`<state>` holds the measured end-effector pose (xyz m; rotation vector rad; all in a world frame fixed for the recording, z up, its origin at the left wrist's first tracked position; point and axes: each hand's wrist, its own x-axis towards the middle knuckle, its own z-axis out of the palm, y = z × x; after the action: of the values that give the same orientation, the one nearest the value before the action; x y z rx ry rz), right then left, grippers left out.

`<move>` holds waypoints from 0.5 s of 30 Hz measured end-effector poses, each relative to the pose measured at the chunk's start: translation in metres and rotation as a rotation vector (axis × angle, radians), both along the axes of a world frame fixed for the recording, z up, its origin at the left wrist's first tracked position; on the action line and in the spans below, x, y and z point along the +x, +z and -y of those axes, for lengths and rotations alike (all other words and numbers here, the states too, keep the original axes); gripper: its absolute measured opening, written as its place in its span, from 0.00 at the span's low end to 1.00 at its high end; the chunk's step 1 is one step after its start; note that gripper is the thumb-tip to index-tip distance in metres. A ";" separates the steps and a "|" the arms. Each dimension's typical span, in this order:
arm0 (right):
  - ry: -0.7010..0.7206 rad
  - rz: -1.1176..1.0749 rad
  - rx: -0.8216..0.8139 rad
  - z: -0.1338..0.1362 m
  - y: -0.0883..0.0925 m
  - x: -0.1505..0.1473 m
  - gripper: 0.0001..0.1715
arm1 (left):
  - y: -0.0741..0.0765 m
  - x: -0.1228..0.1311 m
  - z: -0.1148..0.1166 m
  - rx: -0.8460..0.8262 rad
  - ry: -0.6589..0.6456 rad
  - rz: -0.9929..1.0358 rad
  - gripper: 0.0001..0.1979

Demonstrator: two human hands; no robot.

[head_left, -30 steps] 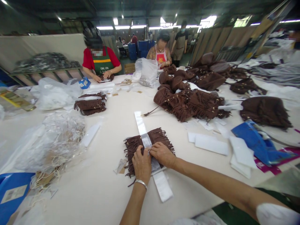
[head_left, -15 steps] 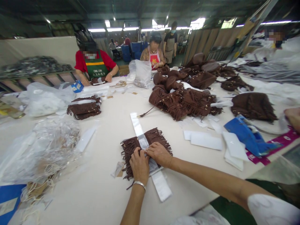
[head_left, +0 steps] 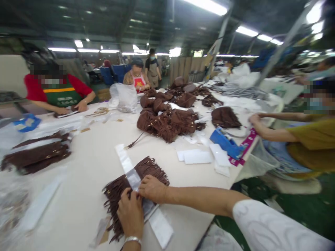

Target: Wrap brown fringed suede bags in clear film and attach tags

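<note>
A brown fringed bag [head_left: 150, 168] lies flat and at an angle on the table in front of me. Across its middle runs a long white strip [head_left: 161, 228], sticking out beyond both sides, with a greyish translucent plastic piece [head_left: 133, 179] over the bag. My left hand [head_left: 131, 212], a bracelet at its wrist, has its fingers curled onto the plastic at the bag's centre. Close against it, my right hand [head_left: 152, 189] is closed, pinching the same plastic. Both sets of fingertips nearly meet and partly hide what they grip.
A heap of brown bags [head_left: 164, 122] lies ahead. White sheets [head_left: 197, 157] and a blue tape dispenser [head_left: 227, 143] lie to the right. Another folded brown bag [head_left: 36, 155] is at left. Co-workers sit across the table and at the right edge [head_left: 300, 136].
The view has swung to the right, bringing the co-worker at the right into sight. My hands stay together on the plastic at the bag's middle.
</note>
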<state>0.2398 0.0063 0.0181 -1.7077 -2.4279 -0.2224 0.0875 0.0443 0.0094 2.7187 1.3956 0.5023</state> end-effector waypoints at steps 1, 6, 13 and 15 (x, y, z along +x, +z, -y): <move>-0.003 0.011 0.021 0.000 -0.002 0.000 0.07 | -0.004 0.000 -0.002 0.018 -0.015 0.018 0.11; -0.057 0.035 0.077 -0.003 -0.011 -0.001 0.08 | -0.029 -0.001 -0.017 0.090 -0.068 0.067 0.13; -0.042 0.037 0.038 0.006 -0.003 -0.005 0.06 | -0.042 -0.007 -0.025 0.122 -0.110 0.005 0.15; -0.051 0.024 0.043 0.011 -0.003 -0.005 0.06 | -0.043 -0.007 -0.026 0.125 -0.123 -0.015 0.15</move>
<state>0.2349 -0.0045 0.0147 -1.7591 -2.3800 -0.3010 0.0803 0.0701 -0.0332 2.8895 1.2299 0.5812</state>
